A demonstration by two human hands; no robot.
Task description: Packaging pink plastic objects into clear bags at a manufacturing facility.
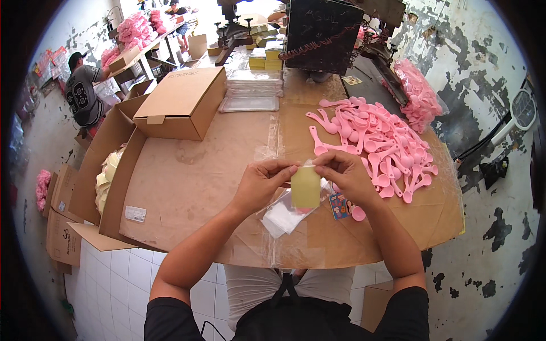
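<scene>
Between both hands hangs a small yellow-green packet, upright, with a clear edge along its top. My left hand pinches its upper left corner between thumb and forefinger. At the upper right corner my right hand pinches it the same way. Beneath the packet lies a loose stack of clear plastic bags on the cardboard-covered table. A blue printed card rests under my right wrist, beside a single pink spoon. Past my right hand spreads a heap of pink measuring spoons.
A closed cardboard box stands at the far left, next to an open carton with pale yellow pieces inside. Stacked clear bags lie at the back. A black box with coiled wire overhangs the far edge. Another person works at left.
</scene>
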